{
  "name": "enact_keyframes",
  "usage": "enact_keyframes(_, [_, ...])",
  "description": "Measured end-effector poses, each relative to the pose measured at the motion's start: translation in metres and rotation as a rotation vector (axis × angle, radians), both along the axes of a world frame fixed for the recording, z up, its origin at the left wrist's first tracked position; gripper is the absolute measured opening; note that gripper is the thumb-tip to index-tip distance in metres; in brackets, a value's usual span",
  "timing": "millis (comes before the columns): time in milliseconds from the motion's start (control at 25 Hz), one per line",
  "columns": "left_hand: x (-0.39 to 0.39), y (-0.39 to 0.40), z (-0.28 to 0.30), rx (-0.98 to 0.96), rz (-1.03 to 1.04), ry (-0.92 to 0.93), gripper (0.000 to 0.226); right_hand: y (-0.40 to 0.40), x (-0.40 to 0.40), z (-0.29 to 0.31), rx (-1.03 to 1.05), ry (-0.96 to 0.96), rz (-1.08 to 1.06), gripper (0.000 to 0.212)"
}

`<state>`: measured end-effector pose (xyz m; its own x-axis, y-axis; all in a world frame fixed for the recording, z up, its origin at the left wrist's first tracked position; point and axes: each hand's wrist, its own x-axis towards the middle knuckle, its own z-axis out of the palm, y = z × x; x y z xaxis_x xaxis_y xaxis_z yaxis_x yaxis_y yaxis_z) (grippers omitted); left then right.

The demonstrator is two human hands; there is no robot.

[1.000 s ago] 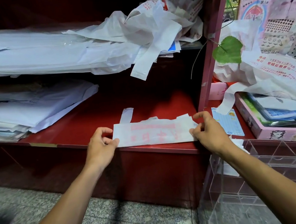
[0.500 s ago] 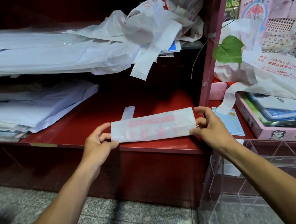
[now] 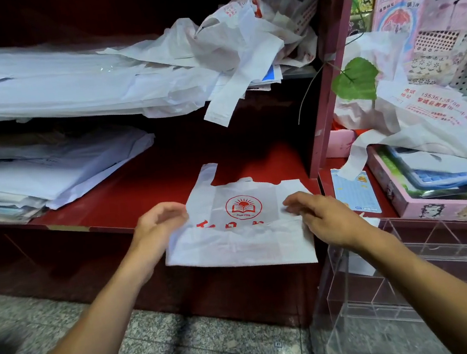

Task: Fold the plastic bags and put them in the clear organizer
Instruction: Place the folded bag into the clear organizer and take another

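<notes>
Bag unfolded since; both grips pinch its sides; organizer right; leaf above.

A green leaf hangs beside a pink box of stationery.

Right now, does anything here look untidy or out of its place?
Yes. On the upper shelf, a crumpled heap of plastic bags spills over the edge, one handle hanging down. The bag being folded also overhangs the lower red shelf.
</notes>
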<state>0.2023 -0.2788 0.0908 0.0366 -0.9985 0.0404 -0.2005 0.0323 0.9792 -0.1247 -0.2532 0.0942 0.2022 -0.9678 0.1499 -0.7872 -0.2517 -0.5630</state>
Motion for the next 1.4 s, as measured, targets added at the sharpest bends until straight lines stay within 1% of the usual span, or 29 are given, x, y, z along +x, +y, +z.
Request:
enact_keyframes(80, [0.000,0.000,-0.005,-0.092,-0.095,-0.368,0.047,-0.002,0.007,-0.001,0.011,0.258,-0.001,0.033])
enact_keyframes(120, [-0.001,0.000,-0.006,-0.110,-0.150,-0.506,0.064,-0.002,0.011,0.001,0.033,0.347,-0.019,0.032])
enact_keyframes(160, [-0.003,0.002,-0.005,-0.124,-0.214,-0.624,0.077,-0.002,0.016,0.003,0.052,0.395,-0.042,0.032])
enact_keyframes(200, [-0.005,0.002,-0.007,-0.161,-0.281,-0.717,0.084,-0.002,0.020,0.005,0.060,0.416,-0.061,0.033])
enact_keyframes(240, [-0.007,0.003,-0.007,-0.205,-0.341,-0.799,0.086,-0.001,0.023,0.007,0.076,0.418,-0.079,0.035])
enact_keyframes(320, [-0.011,0.004,-0.008,-0.285,-0.382,-0.884,0.074,-0.003,0.027,0.009,0.123,0.378,-0.118,0.040])
enact_keyframes(400, [-0.012,0.006,-0.010,-0.324,-0.336,-0.873,0.055,-0.004,0.030,0.012,0.170,0.310,-0.152,0.049])
enact_keyframes(480, [-0.010,0.005,-0.013,-0.285,-0.251,-0.795,0.046,-0.003,0.032,0.017,0.196,0.214,-0.180,0.058])
enact_keyframes(520, [-0.008,0.003,-0.015,-0.257,-0.214,-0.787,0.044,-0.002,0.033,0.019,0.205,0.152,-0.198,0.060])
enact_keyframes(600, [-0.006,-0.002,-0.018,-0.202,-0.174,-0.842,0.049,0.004,0.033,0.022,0.208,-0.041,-0.246,0.060])
enact_keyframes(680, [-0.009,-0.007,-0.017,-0.115,-0.179,-0.913,0.047,0.007,0.030,0.021,0.132,-0.232,-0.279,0.059])
enact_keyframes(720, [-0.011,-0.009,-0.016,-0.080,-0.187,-0.928,0.043,0.008,0.028,0.023,0.087,-0.276,-0.290,0.061])
enact_keyframes(840, [-0.016,-0.015,-0.016,-0.002,-0.204,-0.926,0.045,0.009,0.026,0.024,0.011,-0.232,-0.281,0.059])
enact_keyframes(920, [-0.016,-0.019,-0.016,0.037,-0.199,-0.899,0.047,0.008,0.020,0.019,0.020,-0.217,-0.237,0.064])
enact_keyframes(1040, [-0.017,-0.026,-0.015,0.048,-0.199,-0.854,0.049,0.005,0.010,0.012,0.053,-0.230,-0.192,0.069])
enact_keyframes(1120, [-0.015,-0.031,-0.020,0.045,-0.206,-0.793,0.050,0.002,0.006,0.011,0.001,-0.090,-0.175,0.062])
enact_keyframes(1200, [-0.007,-0.034,-0.026,-0.001,-0.219,-0.600,0.052,-0.001,0.005,0.008,-0.061,0.077,-0.132,0.046])
enact_keyframes(1240, [-0.002,-0.032,-0.026,-0.047,-0.194,-0.471,0.055,-0.003,0.005,0.005,-0.087,0.145,-0.102,0.036])
enact_keyframes(1280, [0.005,-0.029,-0.026,-0.090,-0.147,-0.389,0.058,-0.004,0.005,0.002,-0.102,0.202,-0.076,0.026])
enact_keyframes(1320, [0.012,-0.027,-0.027,-0.129,-0.101,-0.375,0.060,-0.003,0.005,0.001,-0.108,0.238,-0.058,0.020])
enact_keyframes(1360, [0.019,-0.026,-0.027,-0.168,-0.088,-0.412,0.062,-0.003,0.005,0.001,-0.111,0.255,-0.041,0.021])
enact_keyframes(1400, [0.024,-0.025,-0.026,-0.200,-0.105,-0.474,0.065,-0.003,0.003,0.001,-0.104,0.265,-0.019,0.026])
